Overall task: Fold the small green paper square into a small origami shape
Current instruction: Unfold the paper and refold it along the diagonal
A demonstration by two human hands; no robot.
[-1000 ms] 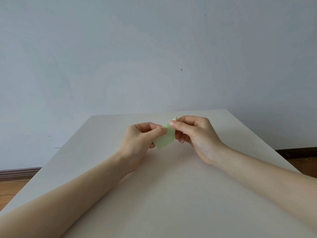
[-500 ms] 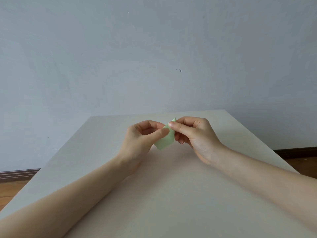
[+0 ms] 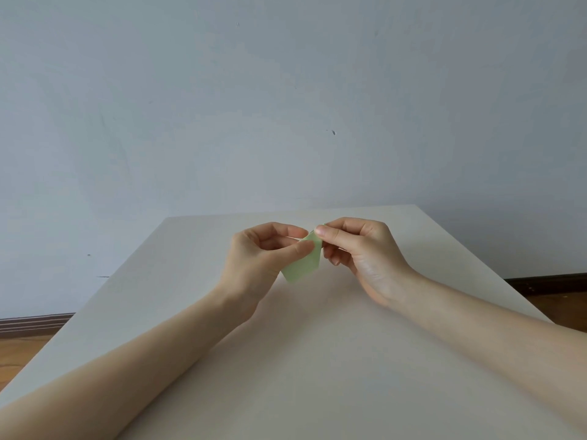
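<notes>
Reaching forward over the table (image 3: pixel 317 376), my two bare forearms come in from the lower corners and meet above the middle of its pale, matte top. No print, label or brand mark shows on that surface, and none on anything else I can see here.

My left hand (image 3: pixel 257 258) is curled, its thumb tip pressed against the near face of the green paper (image 3: pixel 301 266), with the index finger arched over toward the paper's upper edge; the other fingers are tucked into the palm. My right hand (image 3: pixel 359 249) pinches the paper's top end between thumb and index fingertip, the thumbnail facing me, while its remaining fingers curl loosely underneath.

The green paper is held between both hands, lifted off the table rather than lying on it. It is already folded into a narrow, elongated piece, tilted so its lower end points down toward my left wrist and its upper end disappears between my right fingertips. Its surface is plain pale green, with no writing that I can make out. I cannot tell how many layers it has.

Beyond the far table edge stands a blue-grey wall (image 3: pixel 286 106) with a few small dark specks. A dark skirting board (image 3: pixel 35 322) runs along its foot, above a strip of wooden floor (image 3: pixel 12 360) at either side.
</notes>
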